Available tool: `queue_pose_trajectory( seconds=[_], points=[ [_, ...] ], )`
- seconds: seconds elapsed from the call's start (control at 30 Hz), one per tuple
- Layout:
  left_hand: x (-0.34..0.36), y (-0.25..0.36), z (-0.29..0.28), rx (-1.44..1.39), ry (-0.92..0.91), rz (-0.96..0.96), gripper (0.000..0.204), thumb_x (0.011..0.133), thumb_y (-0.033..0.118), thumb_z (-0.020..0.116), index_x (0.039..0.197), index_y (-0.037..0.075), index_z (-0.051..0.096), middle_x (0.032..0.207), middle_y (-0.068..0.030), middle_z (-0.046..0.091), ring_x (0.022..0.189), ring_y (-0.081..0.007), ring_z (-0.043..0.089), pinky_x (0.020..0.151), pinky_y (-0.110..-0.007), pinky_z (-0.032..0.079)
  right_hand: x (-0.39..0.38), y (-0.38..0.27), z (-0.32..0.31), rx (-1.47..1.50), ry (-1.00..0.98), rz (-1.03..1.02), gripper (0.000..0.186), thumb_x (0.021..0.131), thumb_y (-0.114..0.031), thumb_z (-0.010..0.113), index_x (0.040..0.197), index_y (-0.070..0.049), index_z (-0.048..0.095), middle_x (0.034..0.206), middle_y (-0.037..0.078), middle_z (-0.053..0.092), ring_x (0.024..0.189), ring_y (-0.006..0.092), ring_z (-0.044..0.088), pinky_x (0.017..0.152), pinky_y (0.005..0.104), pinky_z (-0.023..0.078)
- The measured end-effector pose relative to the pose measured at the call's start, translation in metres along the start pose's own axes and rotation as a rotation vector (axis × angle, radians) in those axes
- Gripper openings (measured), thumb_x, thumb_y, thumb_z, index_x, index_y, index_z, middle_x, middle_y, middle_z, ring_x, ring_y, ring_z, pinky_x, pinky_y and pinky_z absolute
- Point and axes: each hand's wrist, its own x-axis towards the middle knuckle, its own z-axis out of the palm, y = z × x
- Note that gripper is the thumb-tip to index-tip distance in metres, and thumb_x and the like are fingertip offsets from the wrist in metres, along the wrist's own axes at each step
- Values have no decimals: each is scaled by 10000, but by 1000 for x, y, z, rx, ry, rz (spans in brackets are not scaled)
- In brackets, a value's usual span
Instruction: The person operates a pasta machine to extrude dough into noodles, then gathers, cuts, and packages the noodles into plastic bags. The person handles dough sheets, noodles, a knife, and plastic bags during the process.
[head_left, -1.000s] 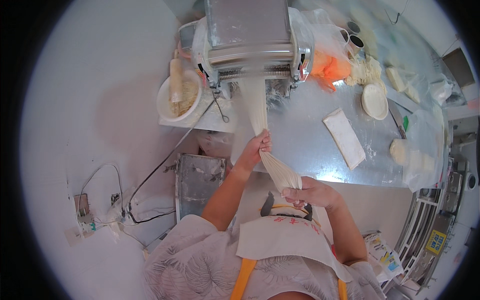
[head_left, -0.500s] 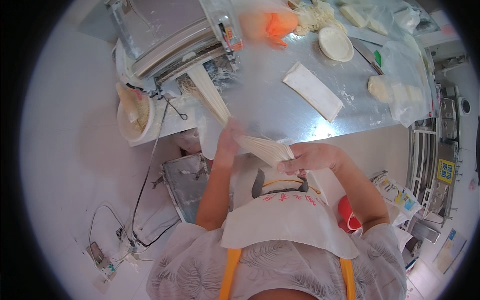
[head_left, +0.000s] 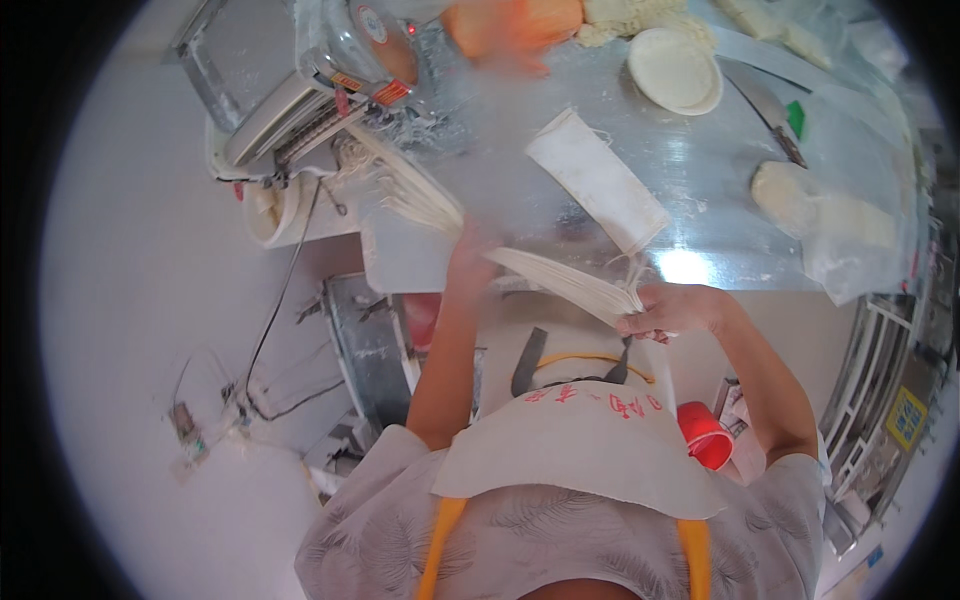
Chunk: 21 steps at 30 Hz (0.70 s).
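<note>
A long bundle of pale noodles stretches between my hands and back toward the noodle machine at the upper left. My left hand, blurred, is closed around the middle of the strands at the table's front edge. Closed on the front end of the bundle is my right hand, held just off the table edge. Beyond my left hand the strands fan out over the metal table. A folded white dough sheet lies just beyond the noodles, with a few thin strands by its near end.
On the metal table are an orange bag, a white bowl, a knife, and a dough lump beside a clear plastic bag. A white bucket stands left; cables trail below. A red container sits near my right elbow.
My right hand has moved right, drawing the noodle bundle out farther. The strands' far part now spreads beside the machine. The whole view has turned and shifted slightly.
</note>
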Motion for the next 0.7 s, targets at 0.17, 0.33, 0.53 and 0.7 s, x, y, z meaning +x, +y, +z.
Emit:
queue_pose_trajectory(
  seconds=[0.17, 0.33, 0.53, 0.7],
  points=[
    [5, -30, -51, -282, -36, -77, 100, 971, 29, 603, 1046, 94, 595, 894, -10, 548, 780, -166, 570, 753, -331, 515, -2, 20, -18, -47, -54, -38, 419, 1031, -460, 641, 966, -45, 642, 767, 6, 562, 659, 125, 527, 612, 314, 467],
    [-19, -43, -2, 446, -2, -7, 134, 1064, 129, 574, 1016, 4, 576, 893, -76, 563, 778, -216, 575, 779, -376, 539, -21, 19, -42, -87, -55, 22, 420, 1025, -469, 634, 967, -53, 643, 773, 12, 569, 670, 130, 545, 638, 313, 476],
    [-34, -42, 46, 1058, -159, 2, 193, 1051, 116, 583, 1131, -59, 603, 1049, -182, 637, 999, -334, 666, 872, -452, 555, -47, 40, -62, -229, 28, 158, 441, 993, -496, 660, 952, -58, 645, 773, 24, 590, 697, 136, 568, 652, 316, 496],
    [-23, -28, 152, 2117, -162, 187, 380, 902, 77, 711, 1250, -28, 598, 1252, -207, 633, 1218, -391, 594, 1036, -503, 482, -40, 114, -91, -140, 166, 153, 427, 994, -472, 649, 898, -56, 653, 739, 25, 589, 658, 146, 575, 614, 325, 508]
  ],
)
